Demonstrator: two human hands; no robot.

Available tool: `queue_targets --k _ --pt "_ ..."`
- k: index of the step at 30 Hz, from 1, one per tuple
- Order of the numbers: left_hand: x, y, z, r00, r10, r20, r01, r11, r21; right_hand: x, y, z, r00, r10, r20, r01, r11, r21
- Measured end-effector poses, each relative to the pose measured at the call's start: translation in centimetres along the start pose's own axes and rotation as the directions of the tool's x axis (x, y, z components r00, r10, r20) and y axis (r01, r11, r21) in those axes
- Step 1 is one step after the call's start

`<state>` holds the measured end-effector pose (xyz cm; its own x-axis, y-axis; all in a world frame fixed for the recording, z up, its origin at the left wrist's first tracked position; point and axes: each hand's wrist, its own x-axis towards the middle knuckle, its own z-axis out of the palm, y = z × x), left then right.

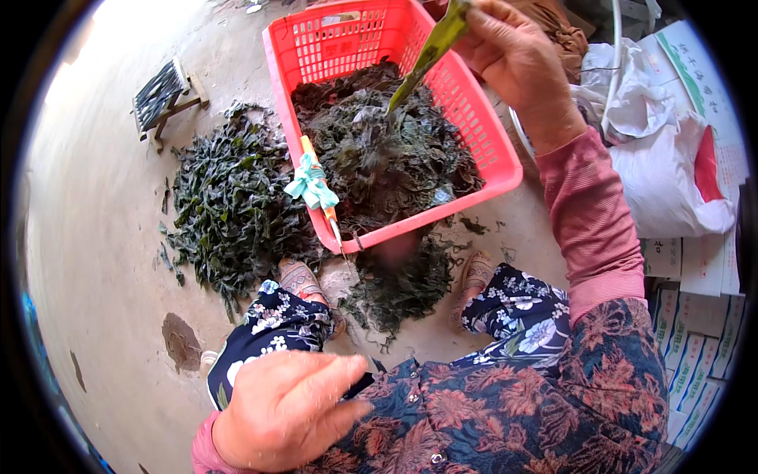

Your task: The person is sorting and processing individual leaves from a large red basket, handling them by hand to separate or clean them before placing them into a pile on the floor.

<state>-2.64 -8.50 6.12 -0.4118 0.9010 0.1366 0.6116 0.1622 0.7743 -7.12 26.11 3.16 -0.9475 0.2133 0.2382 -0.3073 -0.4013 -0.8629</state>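
The seaweed pile on the floor reaches right up by the left shoe, where a shifted foot might slide. Next along, the orange-handled tool merely leans on the red basket's rim; a bump could drop it near that foot. The green strip, over the basket, looks slick enough to slip its pinch.

From here I see the left hand above the lap, fingers parted, loosely bent, apparently holding nothing; the right hand, forearm stretched forward, grips the strip's upper end between thumb and fingers.
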Motion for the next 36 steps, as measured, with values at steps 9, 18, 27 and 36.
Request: queue_targets --k 9,18,27,36 --pt "0.4 0.5 2.0 0.987 0.159 -0.033 -0.159 0.987 0.01 -2.7 -16.1 8.2 0.806 -0.578 0.126 0.591 0.782 -0.195" --pt "2.9 -0.1 4.4 0.961 0.074 -0.266 -0.081 0.997 -0.016 -5.8 -14.4 9.3 0.985 -0.153 -0.08 0.126 0.952 -0.277" --pt "10.6 -0.4 4.9 0.906 0.097 -0.412 -0.07 0.994 0.08 -7.1 -14.9 13.4 0.966 -0.24 -0.097 0.241 0.97 0.001" --pt "14.2 -4.2 10.0 0.994 -0.105 0.016 0.102 0.912 -0.398 -5.9 -23.2 12.0 0.857 -0.48 -0.186 0.466 0.877 -0.116"
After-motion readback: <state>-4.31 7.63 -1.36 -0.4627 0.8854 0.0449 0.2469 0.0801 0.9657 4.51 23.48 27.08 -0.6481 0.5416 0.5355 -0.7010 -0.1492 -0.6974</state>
